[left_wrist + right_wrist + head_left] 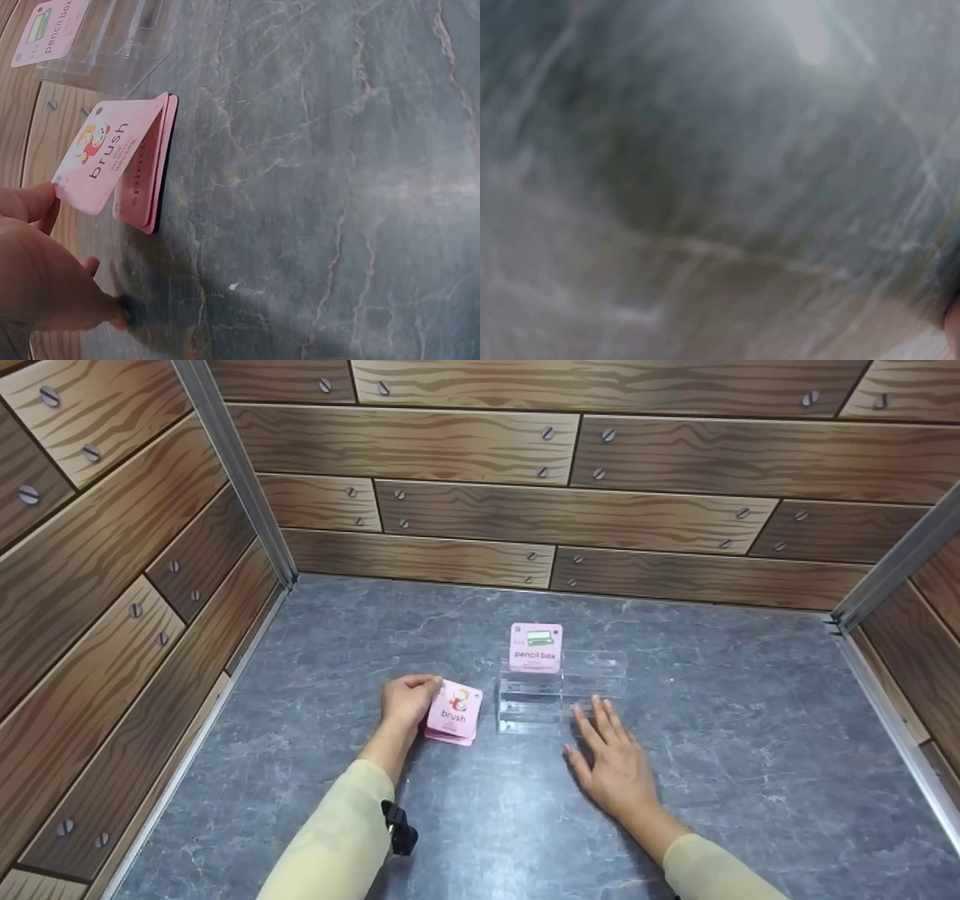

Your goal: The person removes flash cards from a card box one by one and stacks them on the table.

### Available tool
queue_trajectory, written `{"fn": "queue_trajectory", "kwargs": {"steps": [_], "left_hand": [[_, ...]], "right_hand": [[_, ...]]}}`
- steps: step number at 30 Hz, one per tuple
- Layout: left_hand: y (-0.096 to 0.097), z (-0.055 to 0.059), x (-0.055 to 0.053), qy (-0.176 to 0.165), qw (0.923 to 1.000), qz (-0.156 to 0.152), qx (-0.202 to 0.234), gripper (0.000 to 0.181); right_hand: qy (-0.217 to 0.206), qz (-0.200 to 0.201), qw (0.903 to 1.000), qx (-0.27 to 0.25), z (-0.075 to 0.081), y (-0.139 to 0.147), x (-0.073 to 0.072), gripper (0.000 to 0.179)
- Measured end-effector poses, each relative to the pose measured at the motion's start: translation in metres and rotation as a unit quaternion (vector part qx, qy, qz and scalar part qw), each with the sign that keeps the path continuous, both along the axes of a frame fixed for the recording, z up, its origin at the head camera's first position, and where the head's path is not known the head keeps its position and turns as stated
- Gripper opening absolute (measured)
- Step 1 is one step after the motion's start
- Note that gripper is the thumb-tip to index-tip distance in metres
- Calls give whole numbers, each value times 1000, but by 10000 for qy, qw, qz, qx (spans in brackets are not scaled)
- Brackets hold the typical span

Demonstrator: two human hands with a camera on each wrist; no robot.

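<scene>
My left hand (pixel 406 701) pinches one corner of a pink flash card (pixel 454 707) that reads "brush". In the left wrist view this card (pixel 105 154) tilts up from a small stack of pink cards (pixel 146 184), its far edge still against the stack. Right of it stands a clear plastic tiered card holder (pixel 530 703). A pink "pencil box" card (pixel 535 647) is upright in its back row, on the left side. My right hand (pixel 616 765) lies with fingers spread and straight, fingertips right at the holder's front right part. The right wrist view shows mostly blurred tabletop.
The grey marbled tabletop (pixel 480 825) spreads around the cards and holder. Wood-patterned panels (pixel 480 442) wall it in at the back and both sides, with metal posts (pixel 247 487) at the corners.
</scene>
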State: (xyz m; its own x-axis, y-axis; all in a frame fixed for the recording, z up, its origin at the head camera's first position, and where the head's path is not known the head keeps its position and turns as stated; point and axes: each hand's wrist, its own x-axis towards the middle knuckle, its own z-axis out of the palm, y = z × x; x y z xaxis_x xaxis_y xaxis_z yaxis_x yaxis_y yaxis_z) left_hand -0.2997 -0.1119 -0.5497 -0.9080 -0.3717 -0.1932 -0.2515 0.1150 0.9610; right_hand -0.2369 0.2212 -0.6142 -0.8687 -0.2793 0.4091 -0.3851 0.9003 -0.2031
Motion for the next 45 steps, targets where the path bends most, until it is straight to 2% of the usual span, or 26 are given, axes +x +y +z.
{"fn": "queue_trajectory", "kwargs": {"steps": [3,7,12,17,27,36,45], "left_hand": [[0,-1,2,2,9998,24,-211,19],[1,-1,5,14,9971,110,-755,17],[2,-5,7,311,9866,264,-1578,14],[4,-11,7,465,9773,241,-2053,15],[12,-21,8,446,9724,278,-2271,12],[17,-30,8,740,9630,537,-2537,10],[16,-33,8,655,9600,638,-2645,9]], "right_hand": [[-20,-12,10000,1,0,0,0,65],[16,-4,10000,-24,0,0,0,65],[-67,-40,10000,-12,1,0,0,65],[-130,-65,9999,2,1,-1,0,65],[-141,-49,9999,-45,0,1,1,65],[-156,-70,9998,-70,0,0,0,65],[-112,-73,9999,-65,0,0,0,65]]}}
